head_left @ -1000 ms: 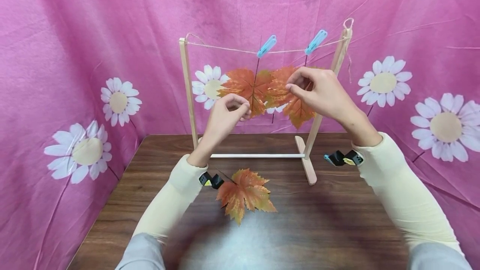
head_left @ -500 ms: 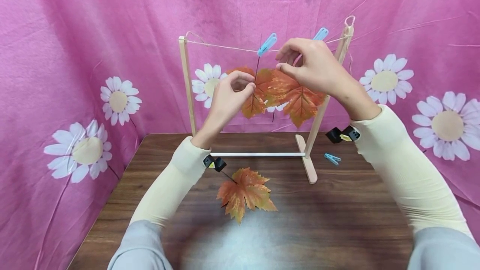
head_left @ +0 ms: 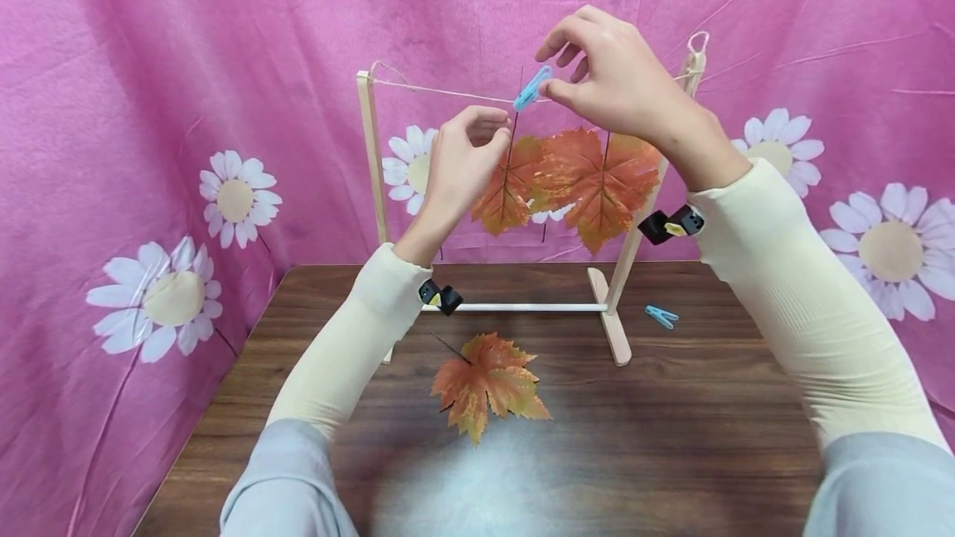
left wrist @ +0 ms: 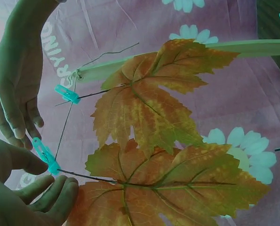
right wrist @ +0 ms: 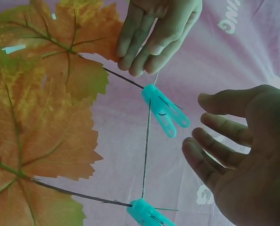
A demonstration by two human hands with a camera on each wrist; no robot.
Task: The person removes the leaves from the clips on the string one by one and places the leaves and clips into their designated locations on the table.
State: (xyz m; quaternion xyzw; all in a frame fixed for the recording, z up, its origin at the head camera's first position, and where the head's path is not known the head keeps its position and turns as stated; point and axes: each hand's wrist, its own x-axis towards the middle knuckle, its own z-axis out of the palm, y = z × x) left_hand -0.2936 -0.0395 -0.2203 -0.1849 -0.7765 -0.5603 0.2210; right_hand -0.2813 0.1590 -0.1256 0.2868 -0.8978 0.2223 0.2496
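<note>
My left hand (head_left: 464, 162) is raised just below a blue clothespin (head_left: 532, 89) on the twine (head_left: 448, 92), thumb and fingers loosely bent beside a leaf stem. Close to that clothespin's handle end, my right hand (head_left: 622, 69) has its fingers spread and holds nothing; a gap shows in the right wrist view. By its stem, an orange maple leaf (head_left: 503, 201) hangs from the clothespin. A second maple leaf (head_left: 600, 181) hangs to its right from another clothespin (left wrist: 67, 93), which my right hand hides in the head view.
A wooden stand (head_left: 367, 156) carries the twine, with a white rod (head_left: 537, 307) low across it. On the brown table (head_left: 671, 421) lie another maple leaf (head_left: 488, 384) and a loose blue clothespin (head_left: 661, 316). A pink flowered cloth (head_left: 313, 40) hangs behind.
Both hands have risen from in front of the leaves to the left clothespin, the right hand going higher. The loose clothespin on the table has come into full sight.
</note>
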